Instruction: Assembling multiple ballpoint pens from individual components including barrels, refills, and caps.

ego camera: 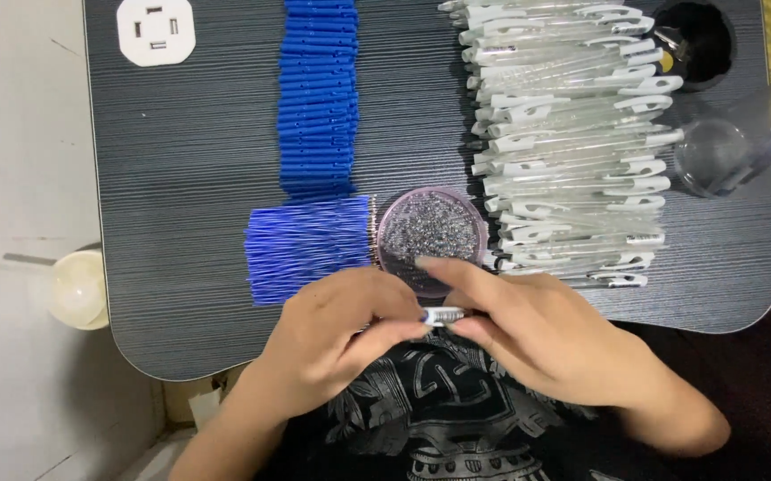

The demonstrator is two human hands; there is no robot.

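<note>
A white socket plate (155, 31) and a cream cup (77, 289) sit left.

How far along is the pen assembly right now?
Done: no finished pens can be told apart on the dark table. In hand: the left hand and right hand pinch one small white pen part between them, just below the round dish of tiny springs. Left: a long row of clear barrels, blue caps and blue refills.
</note>
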